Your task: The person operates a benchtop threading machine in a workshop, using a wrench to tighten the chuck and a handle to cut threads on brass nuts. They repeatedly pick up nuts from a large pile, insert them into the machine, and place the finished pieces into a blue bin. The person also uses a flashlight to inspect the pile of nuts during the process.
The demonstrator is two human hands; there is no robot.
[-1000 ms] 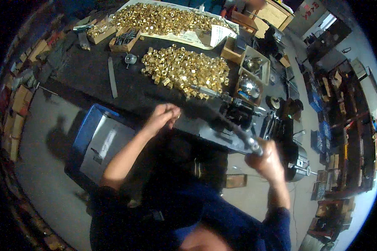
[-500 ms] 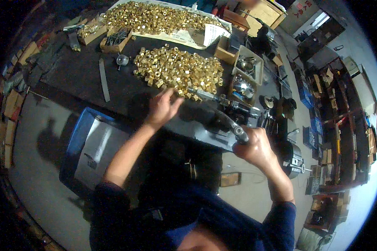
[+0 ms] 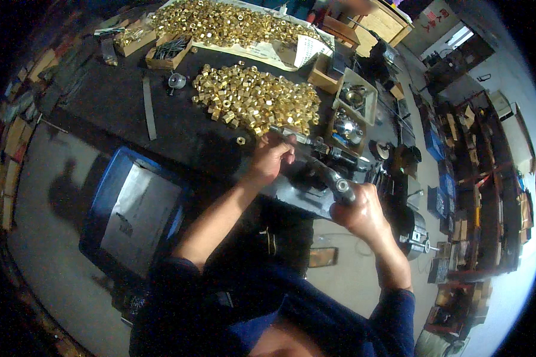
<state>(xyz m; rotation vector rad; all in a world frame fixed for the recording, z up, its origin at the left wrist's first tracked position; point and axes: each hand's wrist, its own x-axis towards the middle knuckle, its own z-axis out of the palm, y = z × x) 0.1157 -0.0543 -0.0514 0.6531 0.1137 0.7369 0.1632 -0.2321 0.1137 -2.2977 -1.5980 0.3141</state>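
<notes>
Brass nuts (image 3: 256,98) lie heaped mid-tabletop (image 3: 190,128). Leftmost, a blue bin (image 3: 103,187) sits off the near edge. A larger heap (image 3: 220,24) spreads along the far edge; one loose nut (image 3: 240,141) lies nearer the front. The left hand (image 3: 272,157) curls at a metal shaft (image 3: 293,135); whether it pinches a nut cannot be told. The right hand (image 3: 360,211) wraps a lever (image 3: 340,185). Work looks under way, with many nuts out; neither heap shows which are finished.
</notes>
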